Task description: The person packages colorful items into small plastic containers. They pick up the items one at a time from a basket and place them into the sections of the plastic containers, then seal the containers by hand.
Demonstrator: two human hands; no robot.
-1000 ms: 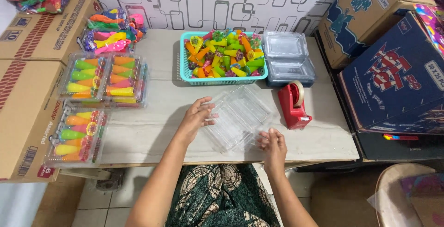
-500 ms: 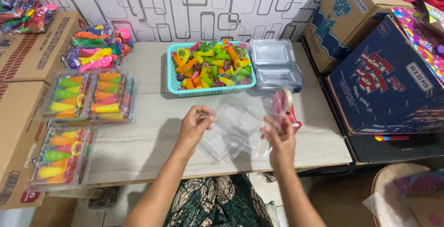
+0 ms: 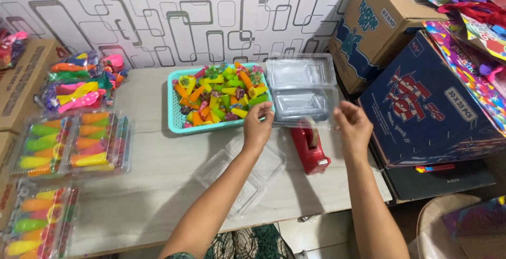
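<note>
HANDS: an open clear clamshell box (image 3: 303,93) is held lifted over the tabletop (image 3: 153,185); left hand (image 3: 258,127) pinched on its left edge; right hand (image 3: 352,124) closed on its right edge | PROGRESS: held box empty (candy (image 3: 221,95) sits in the teal basket (image 3: 175,122)); filled packs (image 3: 76,143) lie left

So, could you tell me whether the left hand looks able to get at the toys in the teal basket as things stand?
Probably yes: the left hand hovers at the teal basket's front right corner, beside the stack of clear containers, and nothing covers the toys.
</note>
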